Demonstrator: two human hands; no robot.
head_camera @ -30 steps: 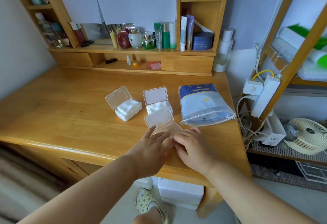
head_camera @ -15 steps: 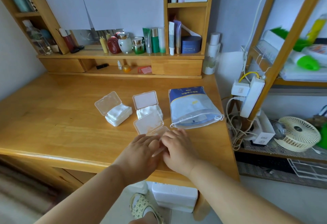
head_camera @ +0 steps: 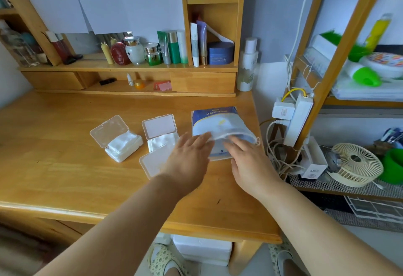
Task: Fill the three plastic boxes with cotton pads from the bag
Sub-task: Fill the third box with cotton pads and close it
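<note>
The wooden desk [head_camera: 65, 179] is being used as the work surface, with everything laid out toward its right half so that it is within reach of both arms. The blue-and-white drawstring bag of cotton pads [head_camera: 218, 123] is lying flat at the right, its mouth being turned toward the person so that the contents can be drawn out directly. The left hand [head_camera: 187, 162] is being held over the bag's near left edge with fingers spread and nothing enclosed, apparently to steady or part the opening. The right hand [head_camera: 248, 164] is being laid on the mouth with fingers extended and loosely parted; whether any fabric is being pinched beneath it cannot be told. Three clear plastic boxes are being kept with hinged lids open, ready for loading: the left box [head_camera: 122, 145] and the middle box [head_camera: 161, 138] are being shown already stacked with white pads, while the near box [head_camera: 152, 162] is partly hidden behind the left hand, and it is judged still unfilled.
</note>
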